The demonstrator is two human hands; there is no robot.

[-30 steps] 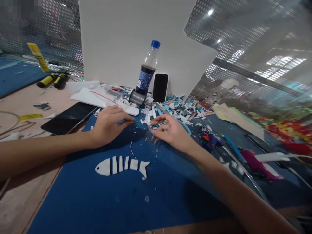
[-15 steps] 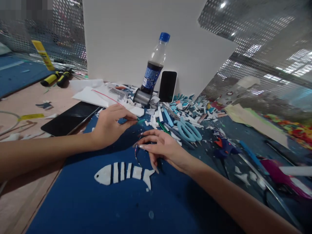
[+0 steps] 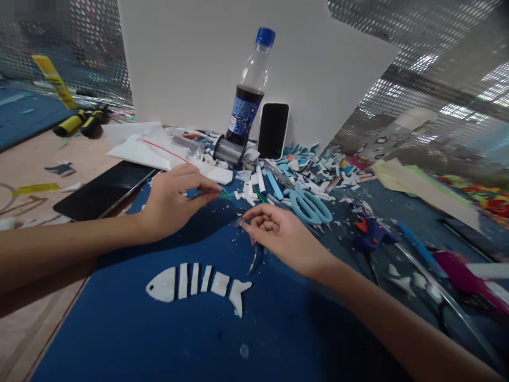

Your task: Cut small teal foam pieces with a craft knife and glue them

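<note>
My left hand [image 3: 170, 204] rests on the blue mat [image 3: 159, 329] and pinches a thin green-tipped tool [image 3: 227, 195] between thumb and fingers. My right hand [image 3: 278, 236] hovers just right of it, fingers curled, pinching a thin curved strip [image 3: 253, 260] that hangs down toward the mat. Below both hands lies a white fish shape [image 3: 199, 281] cut into several segments. Light blue scissors [image 3: 308, 204] lie just behind my right hand.
A cola bottle [image 3: 247, 93], a metal spool [image 3: 227, 150] and a black phone [image 3: 272, 130] stand against a white board. Paper scraps [image 3: 310, 170] litter the back. A black tablet [image 3: 103, 188] lies left, a blue glue gun [image 3: 371, 233] right, yellow-handled tools [image 3: 79, 122] far left.
My right hand lifted off the mat and curled, now pinching the thin strip. The left hand stays in place with its tool. The view shifted slightly.
</note>
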